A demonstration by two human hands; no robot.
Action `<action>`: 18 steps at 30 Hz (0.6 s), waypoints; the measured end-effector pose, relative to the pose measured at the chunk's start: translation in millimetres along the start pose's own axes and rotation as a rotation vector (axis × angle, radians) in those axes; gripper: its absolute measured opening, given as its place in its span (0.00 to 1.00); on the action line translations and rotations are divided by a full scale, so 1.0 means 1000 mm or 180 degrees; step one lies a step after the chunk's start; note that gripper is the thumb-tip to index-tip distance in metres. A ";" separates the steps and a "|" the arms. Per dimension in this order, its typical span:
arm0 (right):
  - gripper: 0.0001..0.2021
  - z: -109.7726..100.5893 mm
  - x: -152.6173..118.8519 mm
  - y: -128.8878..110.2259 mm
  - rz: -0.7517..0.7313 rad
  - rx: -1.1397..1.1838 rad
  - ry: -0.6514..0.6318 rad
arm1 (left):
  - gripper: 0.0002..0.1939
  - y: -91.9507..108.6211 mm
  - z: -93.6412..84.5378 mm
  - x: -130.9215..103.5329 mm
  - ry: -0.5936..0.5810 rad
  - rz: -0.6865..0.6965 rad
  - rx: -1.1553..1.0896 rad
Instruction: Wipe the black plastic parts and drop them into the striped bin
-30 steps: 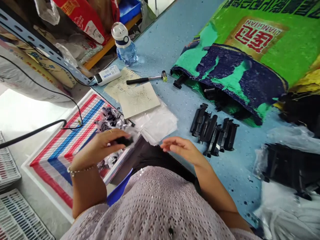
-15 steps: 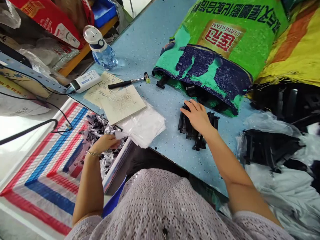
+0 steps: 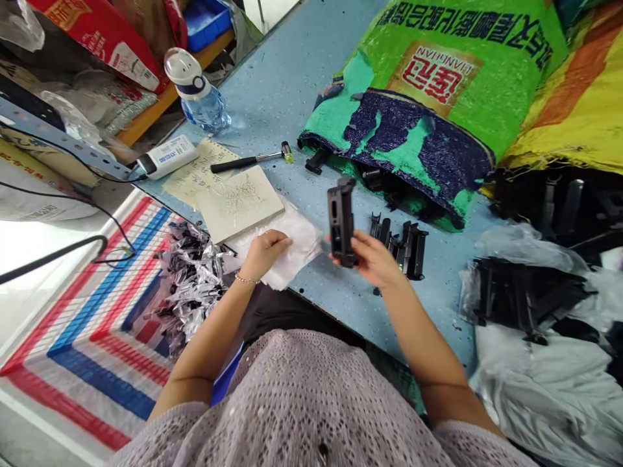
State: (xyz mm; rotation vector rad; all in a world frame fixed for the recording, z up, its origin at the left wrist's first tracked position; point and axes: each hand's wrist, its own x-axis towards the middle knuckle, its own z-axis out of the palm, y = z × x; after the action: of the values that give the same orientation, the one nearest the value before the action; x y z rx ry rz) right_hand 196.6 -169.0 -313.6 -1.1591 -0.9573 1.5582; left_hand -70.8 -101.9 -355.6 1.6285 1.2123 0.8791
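Observation:
My right hand is closed around a black plastic bracket-like part, held upright with slots in its face, above the table. Several similar black parts lie side by side just right of that hand. Over a stack of thin, whitish plastic bags, my left hand pinches at the top bag, its fingertips pressed together. A pale square pad rests partly on the bags. Below and left of my left hand, a bin holds many bagged black parts.
A hammer, a white device with a cable and a water bottle stand or lie at the table's left. A green sack with black parts in its mouth is behind. More black parts lie on plastic at right.
My right hand has lifted one black part from the row and brought it left. My left hand has come from above the bin, up and right onto the bag stack.

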 end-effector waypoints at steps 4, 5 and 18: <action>0.21 0.053 0.022 0.035 0.0664 0.0942 -0.0541 | 0.12 0.009 -0.002 -0.007 -0.0105 -0.0260 -0.0759; 0.20 0.060 0.027 0.041 0.0675 0.1014 -0.0543 | 0.13 0.011 -0.002 -0.009 -0.0014 -0.0295 -0.0892; 0.19 0.042 0.015 0.054 0.0242 0.0759 0.0150 | 0.17 0.018 -0.028 -0.029 0.0040 0.0888 0.1410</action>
State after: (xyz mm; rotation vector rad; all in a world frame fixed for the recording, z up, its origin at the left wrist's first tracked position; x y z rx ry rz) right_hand 141.7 -170.9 -356.9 -1.0683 -0.6819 1.6485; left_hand -97.6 -125.1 -329.7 2.1909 1.2693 0.8271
